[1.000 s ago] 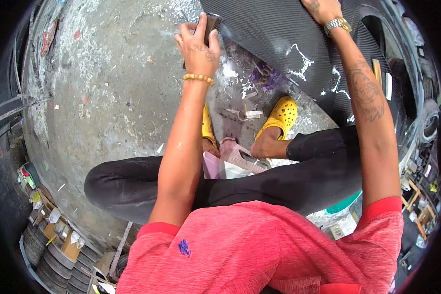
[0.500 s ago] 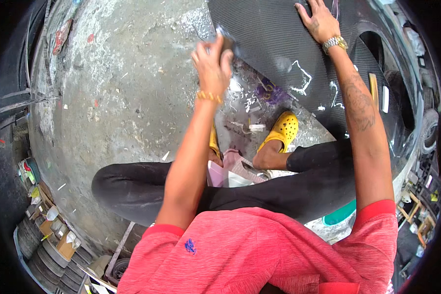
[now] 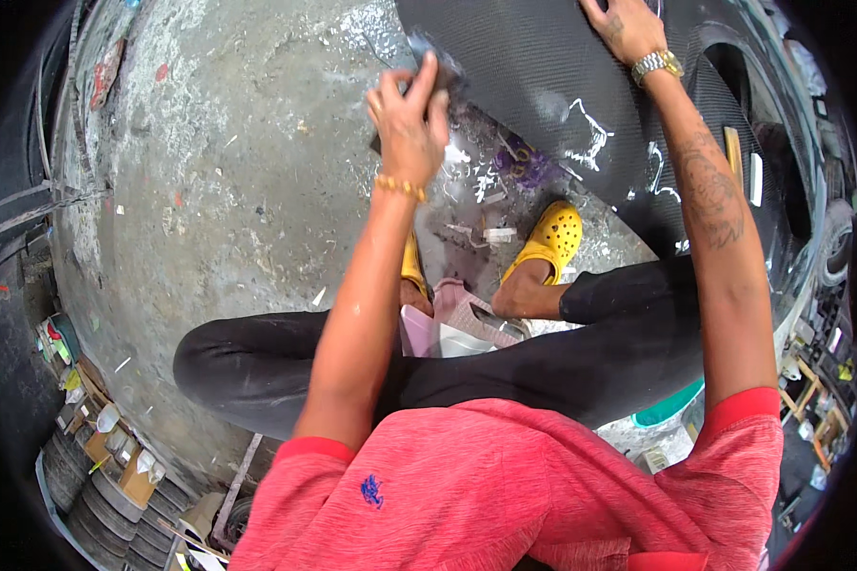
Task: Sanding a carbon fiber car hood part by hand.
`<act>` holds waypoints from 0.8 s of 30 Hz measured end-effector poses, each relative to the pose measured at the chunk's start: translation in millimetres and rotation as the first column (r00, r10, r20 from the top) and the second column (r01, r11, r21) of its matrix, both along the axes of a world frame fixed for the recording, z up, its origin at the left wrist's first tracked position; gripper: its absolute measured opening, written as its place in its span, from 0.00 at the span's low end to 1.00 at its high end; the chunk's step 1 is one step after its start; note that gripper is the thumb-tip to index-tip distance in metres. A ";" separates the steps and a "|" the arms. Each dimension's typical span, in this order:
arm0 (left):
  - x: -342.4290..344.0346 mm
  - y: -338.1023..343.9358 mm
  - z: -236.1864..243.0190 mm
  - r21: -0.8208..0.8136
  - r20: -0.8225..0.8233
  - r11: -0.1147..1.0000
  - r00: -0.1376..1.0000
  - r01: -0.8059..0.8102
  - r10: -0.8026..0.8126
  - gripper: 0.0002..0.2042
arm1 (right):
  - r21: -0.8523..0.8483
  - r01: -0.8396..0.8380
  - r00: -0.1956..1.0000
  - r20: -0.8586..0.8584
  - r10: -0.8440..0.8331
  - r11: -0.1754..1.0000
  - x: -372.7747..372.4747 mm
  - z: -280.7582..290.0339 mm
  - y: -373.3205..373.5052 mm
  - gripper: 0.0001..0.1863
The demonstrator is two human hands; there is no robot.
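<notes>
My left hand [image 3: 408, 128], with a beaded bracelet, is closed round a dark flat block [image 3: 436, 80] that looks like a sanding block. It works at the edge of a large black panel [image 3: 533, 71] with a woven pattern. The block is blurred and mostly hidden under the fingers. My right hand [image 3: 630, 34], with a metal watch, lies flat on the same panel farther right, thumb apart. Its fingertips are cut off by the top of the picture. Wet white streaks [image 3: 590, 133] shine on the panel.
Yellow clogs [image 3: 554, 238] are on my feet, on the wet, stained concrete floor [image 3: 219, 190]. Between my legs stands a pink and white container [image 3: 452, 328]. A yellowish strip [image 3: 732, 152] and a white strip [image 3: 755, 179] lie by my right forearm. Stacked tyres [image 3: 100, 509] stand lower left.
My left hand has shifted slightly down and left along the panel's edge, still holding the block. My right hand sits a little higher in the picture; the whole view has shifted slightly.
</notes>
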State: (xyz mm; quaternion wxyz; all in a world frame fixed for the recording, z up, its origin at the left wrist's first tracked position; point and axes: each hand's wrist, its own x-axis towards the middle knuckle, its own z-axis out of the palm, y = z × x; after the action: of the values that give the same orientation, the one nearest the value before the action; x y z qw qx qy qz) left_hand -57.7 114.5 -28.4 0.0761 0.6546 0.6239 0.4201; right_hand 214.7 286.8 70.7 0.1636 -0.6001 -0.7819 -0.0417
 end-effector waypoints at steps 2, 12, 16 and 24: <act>-10.4 19.8 3.2 -0.007 0.009 1.000 1.000 -0.014 0.014 0.25 | 0.032 -0.026 0.999 -0.019 0.027 0.999 -6.2 0.4 1.6 0.21; -9.0 24.7 6.6 0.027 0.034 0.999 0.999 -0.044 0.043 0.25 | 0.022 -0.010 1.000 -0.016 0.011 1.000 -11.0 3.8 -2.0 0.21; 14.0 -0.2 -1.7 0.009 0.103 0.998 0.993 -0.055 0.054 0.25 | 0.046 -0.008 0.999 0.047 0.006 0.999 -1.0 -4.1 0.3 0.21; -16.6 37.0 2.6 0.025 0.024 0.993 0.993 -0.118 0.117 0.23 | 0.038 -0.041 0.999 -0.010 0.042 0.998 -10.9 -2.8 -0.7 0.20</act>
State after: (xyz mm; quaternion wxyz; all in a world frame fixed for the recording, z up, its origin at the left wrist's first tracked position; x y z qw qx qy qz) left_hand -74.3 151.5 -25.9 0.0495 0.6130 0.6548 0.4393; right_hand 203.8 286.1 68.0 0.1798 -0.5808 -0.7924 -0.0498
